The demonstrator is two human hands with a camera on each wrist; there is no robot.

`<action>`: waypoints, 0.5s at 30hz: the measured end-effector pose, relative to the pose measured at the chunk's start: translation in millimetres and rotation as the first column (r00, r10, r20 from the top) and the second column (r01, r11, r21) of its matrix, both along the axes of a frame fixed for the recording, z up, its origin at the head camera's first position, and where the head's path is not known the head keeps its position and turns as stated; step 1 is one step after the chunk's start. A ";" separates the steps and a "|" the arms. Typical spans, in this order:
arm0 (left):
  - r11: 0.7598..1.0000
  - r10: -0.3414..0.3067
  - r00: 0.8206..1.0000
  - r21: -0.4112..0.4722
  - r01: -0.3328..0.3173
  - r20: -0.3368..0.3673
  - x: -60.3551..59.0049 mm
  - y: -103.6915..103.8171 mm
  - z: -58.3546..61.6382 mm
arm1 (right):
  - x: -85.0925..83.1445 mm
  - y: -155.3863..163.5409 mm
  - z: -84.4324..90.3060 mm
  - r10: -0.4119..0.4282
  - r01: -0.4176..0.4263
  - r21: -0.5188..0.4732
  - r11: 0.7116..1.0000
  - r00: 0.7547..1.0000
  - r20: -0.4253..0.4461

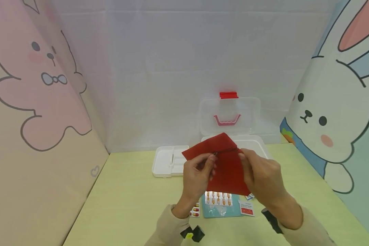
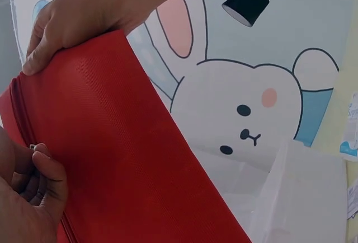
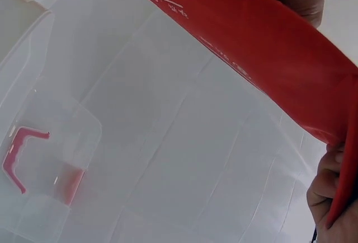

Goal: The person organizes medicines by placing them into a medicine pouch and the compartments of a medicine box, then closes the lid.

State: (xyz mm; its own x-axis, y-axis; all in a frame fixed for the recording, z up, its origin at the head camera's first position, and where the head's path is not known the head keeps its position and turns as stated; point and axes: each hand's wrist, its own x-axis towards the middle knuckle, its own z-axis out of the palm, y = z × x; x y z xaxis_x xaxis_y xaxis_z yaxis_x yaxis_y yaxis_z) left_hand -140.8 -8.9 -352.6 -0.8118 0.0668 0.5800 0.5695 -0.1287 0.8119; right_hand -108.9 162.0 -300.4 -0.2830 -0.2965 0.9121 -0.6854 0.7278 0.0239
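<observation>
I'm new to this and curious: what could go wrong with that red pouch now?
The left hand pinches the zip pull, which might snag. If the right hand loses its grip on the raised red pouch, that could drop onto the blister packs on the table.

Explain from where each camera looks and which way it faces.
Head: worn on the head, forward and down at the red pouch; left hand, right hand, sleeves show.
Left wrist: worn there, facing pouch and rabbit picture; both hands show.
Right wrist: worn there, facing pouch and clear lid; both hands partly show.
Head and right wrist share the lid.
</observation>
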 end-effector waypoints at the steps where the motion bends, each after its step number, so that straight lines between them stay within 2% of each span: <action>1: 1.000 0.005 1.000 0.004 -0.005 0.015 -1.1 -0.7 -1.3 | 0.2 0.7 0.4 -0.003 0.003 -0.003 1.000 1.000 0.004; 7: 1.000 0.018 0.996 0.000 -0.019 0.082 -5.3 -5.4 -8.0 | 0.4 3.4 0.1 0.016 -0.015 -0.014 1.000 0.999 0.032; 15: 0.998 0.054 0.994 -0.030 -0.051 0.099 -9.3 -14.5 -14.1 | 0.1 6.2 0.9 0.030 -0.029 -0.079 0.996 0.999 0.020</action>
State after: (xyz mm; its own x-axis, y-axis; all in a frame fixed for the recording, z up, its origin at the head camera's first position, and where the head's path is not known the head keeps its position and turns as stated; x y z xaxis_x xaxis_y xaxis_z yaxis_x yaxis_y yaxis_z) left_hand -150.1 -23.4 -366.7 -0.8683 0.0377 0.4945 0.4909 -0.0775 0.8678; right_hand -108.7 168.2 -299.5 -0.2946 -0.2329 0.9268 -0.7063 0.7063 -0.0470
